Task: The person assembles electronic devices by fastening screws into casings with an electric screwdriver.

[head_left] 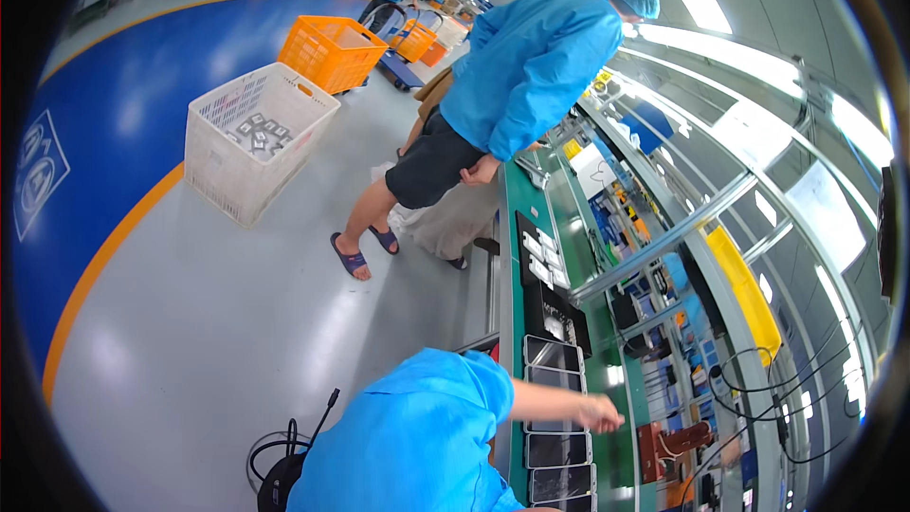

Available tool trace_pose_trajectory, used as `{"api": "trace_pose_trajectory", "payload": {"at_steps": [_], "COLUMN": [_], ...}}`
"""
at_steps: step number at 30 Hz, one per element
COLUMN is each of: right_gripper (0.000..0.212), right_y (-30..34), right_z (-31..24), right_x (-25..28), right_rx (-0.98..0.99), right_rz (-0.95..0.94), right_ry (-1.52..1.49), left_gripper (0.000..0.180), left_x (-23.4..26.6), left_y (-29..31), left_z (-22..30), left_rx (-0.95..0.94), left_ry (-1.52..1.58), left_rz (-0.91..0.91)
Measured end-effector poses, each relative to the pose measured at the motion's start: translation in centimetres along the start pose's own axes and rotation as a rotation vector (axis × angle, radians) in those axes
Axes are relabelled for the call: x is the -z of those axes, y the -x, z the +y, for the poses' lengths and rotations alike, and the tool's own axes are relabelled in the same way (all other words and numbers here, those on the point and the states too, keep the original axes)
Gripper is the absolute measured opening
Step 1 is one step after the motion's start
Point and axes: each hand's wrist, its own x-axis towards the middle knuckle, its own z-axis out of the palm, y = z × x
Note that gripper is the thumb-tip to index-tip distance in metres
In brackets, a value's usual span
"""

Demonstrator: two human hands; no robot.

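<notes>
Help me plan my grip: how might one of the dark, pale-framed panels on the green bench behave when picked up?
A panel is probably stiff, as its edges run straight. Its smooth, shiny face may be slippery, and perhaps fragile if glass. Lying flat on the green bench, it seems more apt to slide than roll.

The upper garment is bright blue and loose in cut. The fabric is lightly creased, with a smooth, rounded shoulder section. A line, either a seam or a fold, crosses this section. The left sleeve is the same blue and terminates near the elbow in a loose edge. The left forearm and left hand are bare. A rounded black unit with looped black cables and a slender black rod is located at the garment's left side; attachment to the body cannot be determined.
</notes>
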Motion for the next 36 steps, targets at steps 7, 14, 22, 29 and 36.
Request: {"api": "trace_pose_trajectory", "payload": {"at_steps": [7,14,22,29,36], "right_gripper": [0.026,0.030,0.034,0.030,0.044], "right_y": [-1.5,-0.3,3.3,5.1,3.4], "right_z": [1.3,-3.3,-6.9,-9.7,-9.9], "right_x": [-0.4,3.0,11.2,18.6,21.2], "right_rx": [0.207,0.060,0.167,0.162,0.167], "right_rz": [-0.036,0.122,0.203,0.197,0.179], "right_ry": [-0.054,0.036,0.182,0.221,0.081], "left_gripper": [0.032,0.024,0.013,0.018,0.013], "left_x": [-10.6,-14.3,-18.3,-22.3,-24.1], "left_y": [-2.4,-2.3,-1.0,-1.1,-2.2], "left_z": [-6.5,-10.8,-19.6,-22.9,-23.4], "left_rx": [0.158,0.388,0.608,0.901,1.009], "left_ry": [-0.010,0.111,0.082,0.307,0.352], "left_rz": [-0.188,-0.312,-0.491,-0.356,-0.174]}}
